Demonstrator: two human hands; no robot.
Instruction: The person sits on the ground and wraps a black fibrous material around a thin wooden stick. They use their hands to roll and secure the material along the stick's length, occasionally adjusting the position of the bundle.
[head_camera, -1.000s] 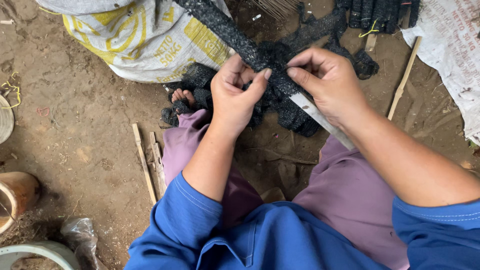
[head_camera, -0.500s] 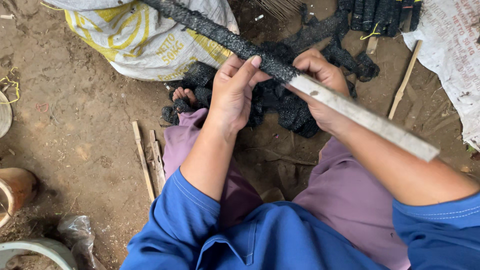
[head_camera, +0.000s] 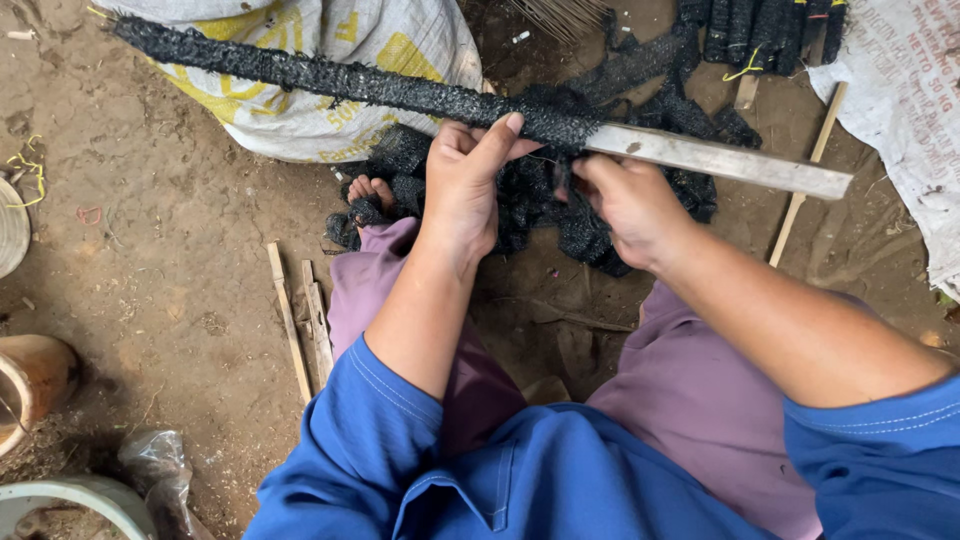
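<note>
- Swung since half a second ago: long stick (head_camera: 420, 95) now nearly level across the view, was steeply slanted; black end carried out over the yellow-and-white sack (head_camera: 330, 60), bare end out past the right hand.
- Stick in two parts: long stretch wrapped in rough, black, charred-looking fibre, then a flat, pale grey bare wooden slat (head_camera: 720, 160). Boundary between the two just beyond the grip, on the right-hand side.
- Black part reaching far out from the left hand (head_camera: 465, 190) toward the sack; slat projecting well beyond the right hand (head_camera: 625, 205), tilted slightly downward at its far end.
- Left hand closed under and around the black wrap, thumb raised along its near face, fingers curled behind. Wrist straight, forearm rising from a blue sleeve.
- Right hand just beside the left, below the wrap-to-slat boundary, fingers bunched and pinching at black fibre on the underside; exact contact with the slat not resolved.
- Right forearm entering diagonally from the lower right.
- Beneath both hands: heap of loose black fibre pieces (head_camera: 600, 240) on bare earth, bare toes (head_camera: 365, 190) at its edge.
- Well apart from the grip: thin wood strips (head_camera: 300, 320) on the ground beside a purple-clad knee.
</note>
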